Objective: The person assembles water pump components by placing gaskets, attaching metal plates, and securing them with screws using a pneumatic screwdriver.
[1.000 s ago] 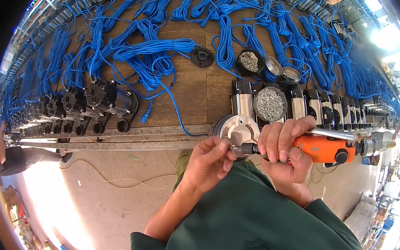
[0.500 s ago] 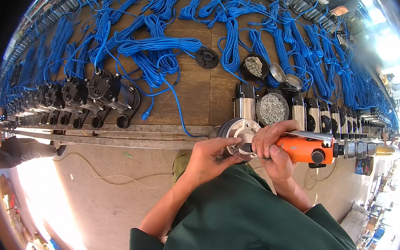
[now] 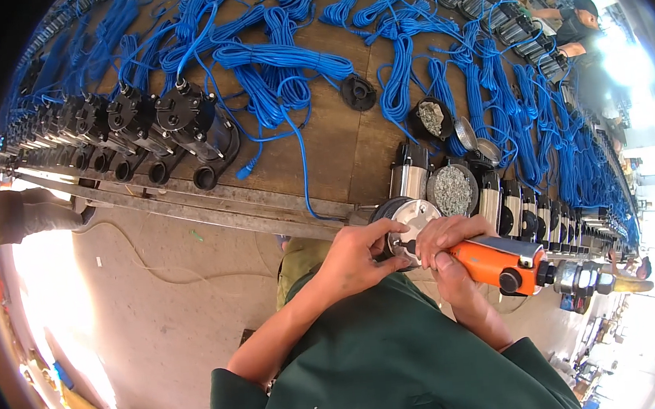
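Note:
My right hand is wrapped round an orange air screwdriver. Its dark bit end points left, at the round silver end face of a cylindrical pump housing. The housing lies on its side at the bench edge, against my front. My left hand is beside that face, with index finger and thumb curled in close to the bit. Whatever sits between those fingertips is too small and covered to name. Just beyond the housing stands a bowl of small metal screws.
Black-topped pumps line the bench edge at left; more silver and black pumps stand at right. Bundled blue cables cover the wooden bench. A black round cover lies mid-bench. Another person is at far right.
The view has turned slightly, so the bench looks more tilted. The screwdriver's rear end sits a little lower in the picture. Both hands remain at the pump's end face.

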